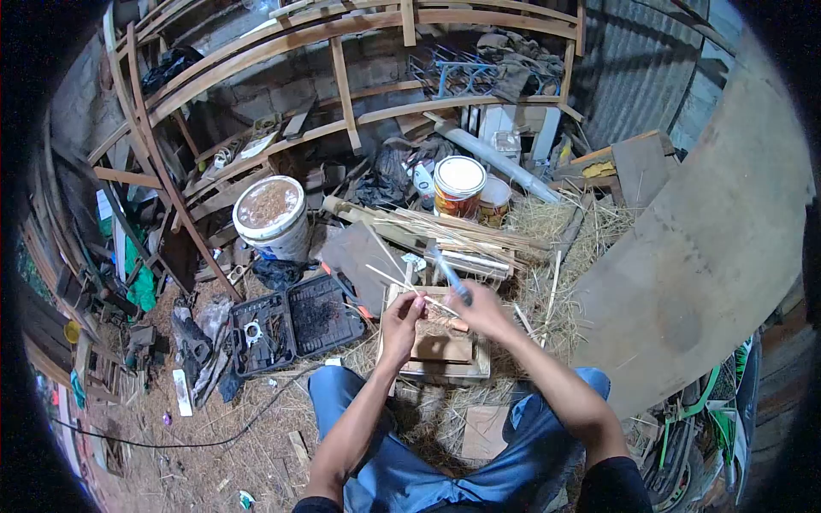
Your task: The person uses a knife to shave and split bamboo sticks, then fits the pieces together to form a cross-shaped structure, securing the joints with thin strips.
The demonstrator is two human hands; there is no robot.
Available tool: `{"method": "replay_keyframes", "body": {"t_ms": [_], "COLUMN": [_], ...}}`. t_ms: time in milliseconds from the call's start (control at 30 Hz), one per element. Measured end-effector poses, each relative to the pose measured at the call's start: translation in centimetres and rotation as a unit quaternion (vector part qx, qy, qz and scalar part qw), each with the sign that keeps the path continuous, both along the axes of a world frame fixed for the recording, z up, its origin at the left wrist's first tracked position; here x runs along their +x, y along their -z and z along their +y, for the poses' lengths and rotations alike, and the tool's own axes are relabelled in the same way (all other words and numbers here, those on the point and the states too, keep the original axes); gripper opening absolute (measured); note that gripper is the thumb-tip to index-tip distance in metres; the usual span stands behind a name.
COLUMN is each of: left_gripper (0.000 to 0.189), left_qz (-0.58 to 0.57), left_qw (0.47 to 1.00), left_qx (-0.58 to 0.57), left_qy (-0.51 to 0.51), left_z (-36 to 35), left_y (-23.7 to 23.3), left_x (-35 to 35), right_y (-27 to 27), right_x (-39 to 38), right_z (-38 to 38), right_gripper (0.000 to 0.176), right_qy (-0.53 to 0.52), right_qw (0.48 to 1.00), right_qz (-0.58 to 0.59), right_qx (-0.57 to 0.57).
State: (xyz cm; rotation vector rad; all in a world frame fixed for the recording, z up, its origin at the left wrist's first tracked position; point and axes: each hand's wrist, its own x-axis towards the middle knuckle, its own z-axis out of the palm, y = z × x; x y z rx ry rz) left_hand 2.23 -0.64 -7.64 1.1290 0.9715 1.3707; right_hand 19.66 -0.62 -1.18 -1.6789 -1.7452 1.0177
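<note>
My left hand (400, 327) pinches a thin bamboo stick (390, 276) between thumb and fingers. The stick slants across the front of me, from upper left down toward my right hand. My right hand (481, 311) is closed around the dark handle of a knife (446, 270), its pale blade pointing up and away, slightly blurred. Below both hands stands a low wooden box-like stand (445, 369) with pale shavings at its far part. Just beyond the hands lies a bundle of thin bamboo strips (453, 229).
An opened black tool case (295, 329) lies to the left, with a white bucket (272, 224) of brownish material behind it. Farther back stands a lidded paint bucket (460, 184). A large board (693, 248) leans at right, above a green-and-black motorbike (710, 419). Straw covers the ground.
</note>
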Motion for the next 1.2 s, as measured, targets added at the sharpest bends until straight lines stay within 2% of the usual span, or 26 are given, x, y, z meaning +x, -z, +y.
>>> {"method": "replay_keyframes", "body": {"t_ms": [67, 133, 233, 267, 300, 333, 400, 433, 500, 533, 567, 633, 667, 700, 767, 833, 867, 900, 933, 967, 1000, 1067, 1100, 1133, 1167, 1200], "left_gripper": [0.021, 0.021, 0.021, 0.021, 0.021, 0.021, 0.020, 0.019, 0.020, 0.020, 0.018, 0.017, 0.017, 0.017, 0.018, 0.015, 0.015, 0.012, 0.010, 0.009, 0.008, 0.008, 0.007, 0.007, 0.007, 0.006], "left_qz": [-0.001, -0.023, 0.039, 0.067, 0.066, 0.078, 0.113, 0.058, 0.101, 0.103, 0.107, 0.108, 0.116, 0.124, 0.135, 0.171, 0.171, 0.205, 0.242, 0.213, 0.234, 0.258, 0.263, 0.267, 0.271, 0.275], "left_qw": [1.000, 0.999, 0.997, 0.993, 0.990, 0.980, 0.969, 0.974, 0.969, 0.969, 0.966, 0.963, 0.959, 0.956, 0.957, 0.949, 0.949, 0.941, 0.931, 0.944, 0.938, 0.931, 0.928, 0.924, 0.924, 0.926], "left_qx": [-0.001, -0.001, 0.017, 0.004, 0.056, 0.107, 0.124, 0.142, 0.154, 0.155, 0.167, 0.182, 0.188, 0.195, 0.204, 0.204, 0.203, 0.208, 0.214, 0.199, 0.204, 0.205, 0.215, 0.226, 0.225, 0.215], "left_qy": [-0.023, -0.039, -0.071, -0.095, -0.115, -0.152, -0.181, -0.164, -0.164, -0.164, -0.166, -0.168, -0.176, -0.183, -0.157, -0.166, -0.169, -0.169, -0.168, -0.153, -0.153, -0.155, -0.153, -0.151, -0.149, -0.145], "left_z": [0.0, 0.2, -0.9, -0.9, -1.0, -1.2, -1.3, -1.6, -2.1, -2.3, -2.5, -2.9, -3.1, -3.2, -3.1, -3.7, -3.8, -3.9, -4.0, -4.1, -4.2, -4.8, -5.1, -5.4, -5.9, -6.4], "left_y": [0.2, 1.3, -0.9, -1.5, -3.0, -5.2, -8.3, -9.6, -10.7, -10.8, -10.9, -10.9, -11.0, -11.1, -10.1, -10.4, -10.3, -10.4, -10.5, -10.4, -10.3, -10.3, -10.7, -11.3, -11.8, -12.5], "left_x": [-0.1, -0.7, -1.9, -3.0, -4.0, -4.7, -6.4, -6.5, -7.1, -7.2, -7.0, -6.1, -5.4, -4.9, -4.6, -4.4, -4.5, -4.6, -4.9, -4.7, -4.7, -4.7, -4.5, -4.3, -4.2, -4.0], "right_y": [2.7, 3.7, 4.0, 4.6, 5.3, 5.1, 4.2, 2.3, 3.5, 4.4, 4.9, 6.0, 7.8, 10.3, 13.8, 12.3, 12.4, 9.5, 8.2, 7.4, 6.5, 4.3, 1.4, 0.6, -2.5, -3.0], "right_x": [-1.4, -1.5, -0.9, -0.4, -0.1, 0.1, 0.1, -0.2, 0.5, 0.4, 0.3, 0.2, 0.7, 1.6, 3.0, 4.6, 5.4, 5.6, 5.6, 5.4, 4.5, 1.6, -0.1, -1.9, -3.6, -5.2], "right_z": [-0.9, -1.0, -1.0, -0.9, -0.9, -0.9, -1.0, -1.6, -0.9, -0.5, -0.7, -1.8, -2.6, -3.3, -3.9, -4.0, -3.7, -4.5, -4.4, -4.4, -5.0, -6.5, -7.2, -7.8, -8.7, -9.3], "right_gripper": [0.035, 0.030, 0.020, 0.018, 0.017, 0.017, 0.018, 0.019, 0.020, 0.026, 0.026, 0.033, 0.030, 0.026, 0.018, 0.018, 0.024, 0.024, 0.023, 0.030, 0.030, 0.030, 0.031, 0.030, 0.027, 0.024], "right_qy": [-0.070, -0.083, -0.088, -0.106, -0.123, -0.118, -0.161, -0.099, -0.087, -0.042, -0.042, 0.037, -0.028, -0.092, -0.011, -0.021, -0.049, -0.044, -0.076, -0.105, -0.111, -0.042, -0.063, -0.057, -0.040, -0.019], "right_qw": [0.994, 0.994, 0.994, 0.987, 0.977, 0.978, 0.987, 0.990, 0.991, 0.974, 0.974, 0.992, 0.990, 0.972, 0.894, 0.921, 0.927, 0.939, 0.955, 0.954, 0.955, 0.998, 0.996, 0.998, 0.998, 0.995], "right_qz": [-0.008, 0.006, -0.004, -0.020, -0.035, -0.034, -0.019, 0.003, -0.018, 0.016, 0.018, 0.114, 0.061, 0.008, 0.099, 0.091, 0.078, 0.037, -0.078, -0.191, -0.188, -0.047, -0.009, 0.020, 0.049, 0.092], "right_qx": [0.081, 0.072, 0.059, 0.116, 0.172, 0.170, -0.021, -0.103, 0.099, 0.224, 0.223, -0.024, -0.122, -0.217, -0.436, -0.377, -0.364, -0.339, -0.274, -0.203, -0.203, -0.024, -0.058, 0.019, -0.020, 0.041]}}
